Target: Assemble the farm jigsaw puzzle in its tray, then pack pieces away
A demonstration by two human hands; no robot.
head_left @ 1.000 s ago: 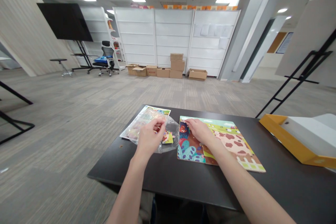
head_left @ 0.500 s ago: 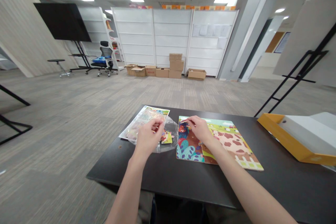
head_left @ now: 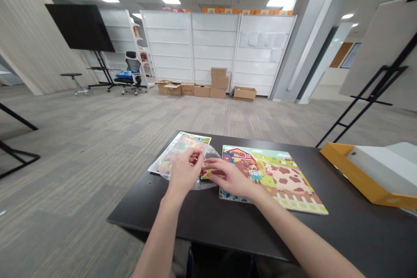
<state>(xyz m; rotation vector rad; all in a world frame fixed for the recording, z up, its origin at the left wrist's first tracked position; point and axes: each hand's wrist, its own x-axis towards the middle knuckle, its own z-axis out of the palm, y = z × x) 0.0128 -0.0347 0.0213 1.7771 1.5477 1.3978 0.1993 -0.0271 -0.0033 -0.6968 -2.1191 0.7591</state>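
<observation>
My left hand (head_left: 187, 166) is closed on the edge of a clear plastic bag (head_left: 169, 156), thumb and fingertips pinched together. The bag lies partly over a printed sheet (head_left: 203, 138). Right beside it, my right hand (head_left: 230, 178) reaches over the bag's mouth with fingers apart. Colourful puzzle pieces (head_left: 205, 174) sit under its fingertips, mostly hidden, and I see nothing gripped in it. To the right lies a farm picture puzzle (head_left: 288, 178) with a red barn, a small figure and a spotted cow. My right hand and wrist cover its lower left part.
A yellow and white open box (head_left: 365, 178) stands at the right of the black table (head_left: 195, 213). Beyond the table are cardboard boxes (head_left: 219, 82) by white shelving, a whiteboard stand (head_left: 368, 91) and an office chair (head_left: 132, 71).
My right hand has moved left, from the puzzle's upper left corner to the bag. The red barn roof there now shows. My left hand has stayed on the bag.
</observation>
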